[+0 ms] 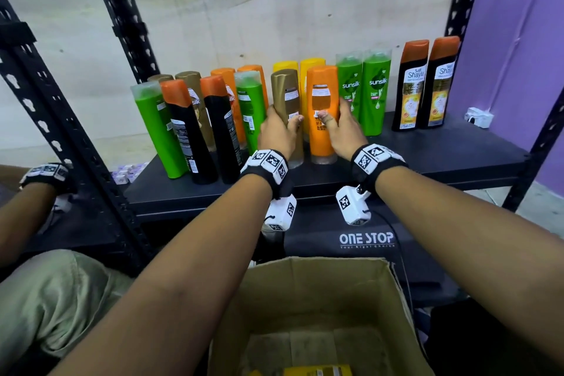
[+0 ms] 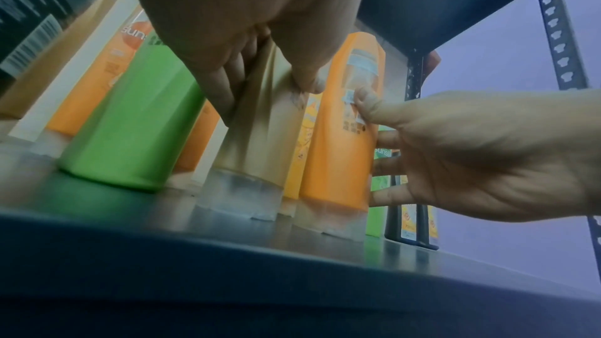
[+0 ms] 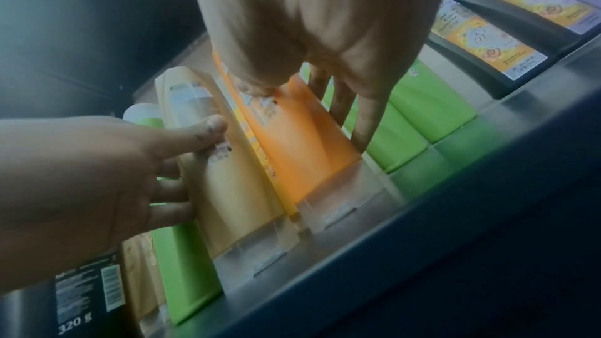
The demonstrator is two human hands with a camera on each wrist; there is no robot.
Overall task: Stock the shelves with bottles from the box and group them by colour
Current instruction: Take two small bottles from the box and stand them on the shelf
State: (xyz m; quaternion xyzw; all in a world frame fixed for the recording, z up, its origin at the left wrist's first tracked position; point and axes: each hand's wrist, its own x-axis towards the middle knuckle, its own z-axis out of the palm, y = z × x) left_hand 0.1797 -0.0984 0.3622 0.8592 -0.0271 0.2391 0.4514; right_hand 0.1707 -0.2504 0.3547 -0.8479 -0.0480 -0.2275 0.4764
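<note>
A gold bottle (image 1: 288, 107) stands cap-down on the black shelf (image 1: 427, 156), and my left hand (image 1: 279, 131) grips its lower half, thumb on the back label. Right beside it an orange bottle (image 1: 323, 119) stands the same way, held by my right hand (image 1: 343, 128) with the thumb on its label. In the left wrist view the gold bottle (image 2: 260, 132) and orange bottle (image 2: 341, 138) rest on their clear caps. The right wrist view shows the gold bottle (image 3: 224, 168) and the orange bottle (image 3: 292, 138) side by side. The cardboard box (image 1: 311, 308) sits below with a yellow bottle (image 1: 317, 371) inside.
Green, black-and-orange, gold and orange bottles (image 1: 189, 131) crowd the shelf's left. Yellow bottles (image 1: 311, 70) stand behind; two green ones (image 1: 363, 91) and two black ones (image 1: 427, 82) stand on the right. Another person's arm (image 1: 30, 201) reaches in at the left. Black uprights (image 1: 61, 131) frame the shelf.
</note>
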